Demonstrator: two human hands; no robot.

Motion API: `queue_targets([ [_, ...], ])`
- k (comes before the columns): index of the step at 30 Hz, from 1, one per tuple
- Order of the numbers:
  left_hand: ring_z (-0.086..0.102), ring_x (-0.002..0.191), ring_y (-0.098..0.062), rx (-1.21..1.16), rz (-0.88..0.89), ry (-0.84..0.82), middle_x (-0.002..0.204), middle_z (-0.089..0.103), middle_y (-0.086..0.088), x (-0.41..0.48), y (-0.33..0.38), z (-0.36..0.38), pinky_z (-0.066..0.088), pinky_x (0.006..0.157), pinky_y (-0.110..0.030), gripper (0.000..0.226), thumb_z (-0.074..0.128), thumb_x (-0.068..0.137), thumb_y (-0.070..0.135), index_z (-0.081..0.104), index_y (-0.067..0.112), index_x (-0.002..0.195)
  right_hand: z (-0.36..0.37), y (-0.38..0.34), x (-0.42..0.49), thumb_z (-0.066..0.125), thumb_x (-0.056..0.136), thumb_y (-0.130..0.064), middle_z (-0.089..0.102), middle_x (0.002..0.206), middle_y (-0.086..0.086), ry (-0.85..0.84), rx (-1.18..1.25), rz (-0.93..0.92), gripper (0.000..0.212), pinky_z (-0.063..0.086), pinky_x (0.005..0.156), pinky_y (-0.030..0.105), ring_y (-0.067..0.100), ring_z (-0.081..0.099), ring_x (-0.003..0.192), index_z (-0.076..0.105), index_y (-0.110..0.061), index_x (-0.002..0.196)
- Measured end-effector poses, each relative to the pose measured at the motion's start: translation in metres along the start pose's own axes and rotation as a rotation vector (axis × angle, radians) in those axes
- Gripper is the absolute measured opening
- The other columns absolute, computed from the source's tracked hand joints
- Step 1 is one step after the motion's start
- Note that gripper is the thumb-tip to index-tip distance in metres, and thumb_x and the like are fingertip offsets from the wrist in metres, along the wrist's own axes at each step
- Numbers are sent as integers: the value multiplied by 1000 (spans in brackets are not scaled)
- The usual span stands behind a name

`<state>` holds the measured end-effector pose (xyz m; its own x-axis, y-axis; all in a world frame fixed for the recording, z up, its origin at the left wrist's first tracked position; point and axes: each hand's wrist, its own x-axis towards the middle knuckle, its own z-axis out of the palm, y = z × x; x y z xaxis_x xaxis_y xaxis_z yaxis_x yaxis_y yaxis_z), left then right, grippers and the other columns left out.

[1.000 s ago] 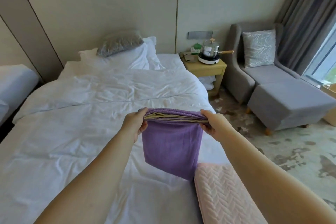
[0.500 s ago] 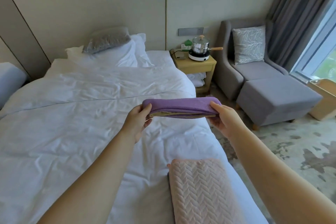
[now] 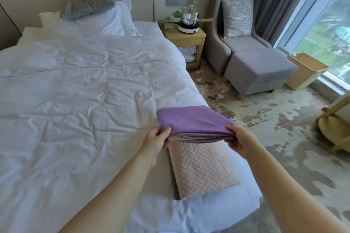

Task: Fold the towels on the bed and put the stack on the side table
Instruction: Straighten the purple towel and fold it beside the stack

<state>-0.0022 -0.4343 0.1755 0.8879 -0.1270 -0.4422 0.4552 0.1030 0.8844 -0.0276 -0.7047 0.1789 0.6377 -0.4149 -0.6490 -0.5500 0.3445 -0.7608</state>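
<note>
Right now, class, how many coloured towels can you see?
2: the purple towel, held by left hand and right hand; the pink towel folded on the bed beneath. Others may be hidden.

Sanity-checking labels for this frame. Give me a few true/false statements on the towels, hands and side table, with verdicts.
1. The left hand and the right hand both grip the folded purple towel. True.
2. A pot stands on the side table. True.
3. The pink towel lies on the side table. False: it lies on the bed, below the purple towel.
4. The purple towel hangs open at full length. False: it is folded flat and held about level.
</note>
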Motion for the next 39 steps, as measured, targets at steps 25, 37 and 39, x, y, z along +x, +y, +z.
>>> queue_targets([
  [25, 57, 88, -10, 212, -417, 229, 96, 61, 10, 56, -71, -4, 33, 90, -30, 20, 59, 90, 43, 61, 23, 89, -18, 24, 108, 69, 80, -46, 68, 94, 8, -305, -552, 97, 42, 54, 72, 31, 22, 66, 82, 66, -12, 103],
  [37, 51, 124, -22, 393, -277, 188, 134, 51, 2, 179, -63, -13, 41, 102, -30, 60, 44, 96, 50, 45, 7, 138, 75, -8, 178, 56, 93, -39, 39, 146, 0, -280, -601, -167, 68, 37, 96, 28, 16, 45, 123, 22, -29, 150],
  [39, 47, 129, -20, 377, -230, 158, 139, 45, 6, 185, -68, -16, 37, 107, -31, 63, 48, 95, 48, 34, 12, 145, 81, -6, 181, 55, 95, -26, 32, 151, -4, -346, -660, -273, 68, 30, 100, 22, 11, 38, 129, 18, -33, 151],
])
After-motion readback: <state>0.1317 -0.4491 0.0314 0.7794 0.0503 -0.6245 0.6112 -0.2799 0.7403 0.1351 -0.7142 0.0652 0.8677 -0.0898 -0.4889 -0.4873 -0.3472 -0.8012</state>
